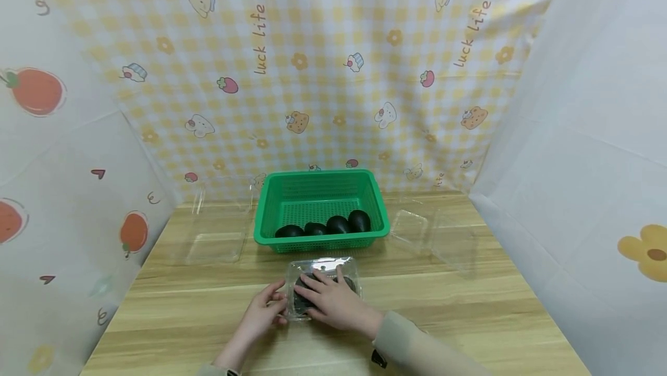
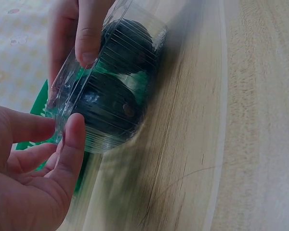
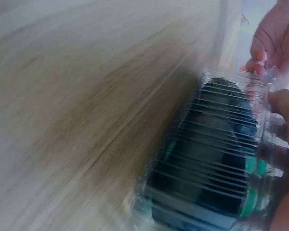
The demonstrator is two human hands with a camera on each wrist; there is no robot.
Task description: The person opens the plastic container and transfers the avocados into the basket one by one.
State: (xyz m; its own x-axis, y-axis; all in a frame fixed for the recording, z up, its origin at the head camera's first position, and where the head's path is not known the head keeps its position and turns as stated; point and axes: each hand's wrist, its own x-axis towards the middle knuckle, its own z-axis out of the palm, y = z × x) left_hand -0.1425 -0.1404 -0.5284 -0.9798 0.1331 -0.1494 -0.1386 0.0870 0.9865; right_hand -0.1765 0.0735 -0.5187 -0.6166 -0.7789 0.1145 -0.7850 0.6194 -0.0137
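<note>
A clear plastic clamshell box (image 1: pixel 339 264) rests on the table in front of the basket, its lid lying over the base. Through its ribbed wall in the left wrist view, two dark avocados (image 2: pixel 106 103) show side by side. At the box's left edge, my left hand (image 1: pixel 264 309) pinches the rim between thumb and fingers. My right hand (image 1: pixel 336 303) lies across the lid with fingers spread, pressing on it. In the right wrist view, the clamshell's near wall shows ridges, with the dark avocados (image 3: pixel 202 154) behind it.
Behind the box stands a green basket (image 1: pixel 323 241) with several dark avocados (image 1: pixel 337 225) along its near side. Clear plastic containers stand to its left (image 1: pixel 216 245) and right (image 1: pixel 453 240). A patterned curtain (image 1: pixel 323 86) hangs behind the wooden table (image 1: pixel 172 306).
</note>
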